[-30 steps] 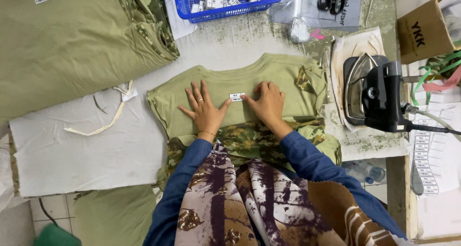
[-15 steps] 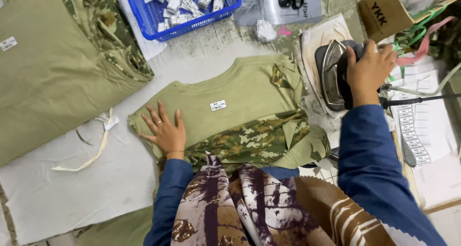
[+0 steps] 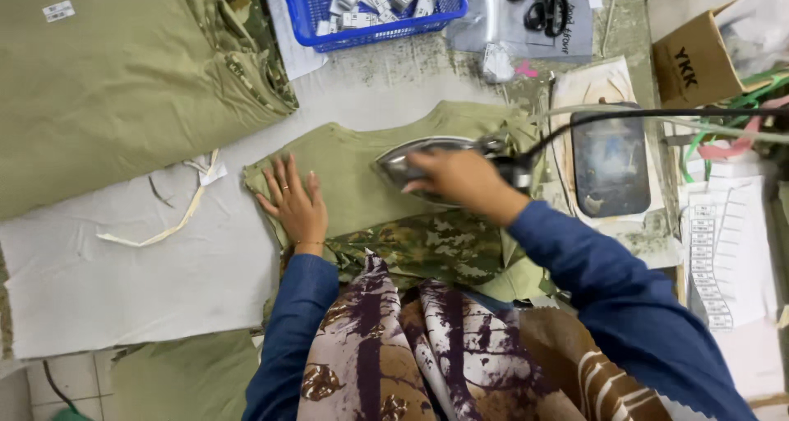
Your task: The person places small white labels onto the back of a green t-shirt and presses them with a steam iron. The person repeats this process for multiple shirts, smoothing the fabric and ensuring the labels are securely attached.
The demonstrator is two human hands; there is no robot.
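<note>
Half a second ago the right hand [image 3: 460,178] was over at the iron's rest; now it has carried the iron [image 3: 427,162] across and set it down on the olive shirt [image 3: 353,182], covering the spot where the small white label lay. Its fingers are wrapped round the handle, a closed grip. Meanwhile the left hand [image 3: 296,203] has stayed put at about nine o'clock from the iron, palm down, fingers spread flat, pressing the cloth onto the bench [image 3: 164,281].

That shirt lies in the middle of the bench, its olive body toward twelve o'clock and a camouflage panel [image 3: 419,244] at six o'clock, nearest the person. It looks light, soft and limp, likely to ruck under a sliding soleplate, so pinning it flat near an edge seems the sensible hold. By contrast the iron looks heavy and rigid, with a shiny, presumably hot soleplate; the handle on top is the only safe place to take it. A black cord [image 3: 657,115] runs from it toward three o'clock, above the dark rest pad [image 3: 612,162].

At eleven o'clock sits a stack of olive garments [image 3: 123,84], at twelve a blue basket [image 3: 378,10] of small white pieces, and at two o'clock a cardboard box [image 3: 694,55].
</note>
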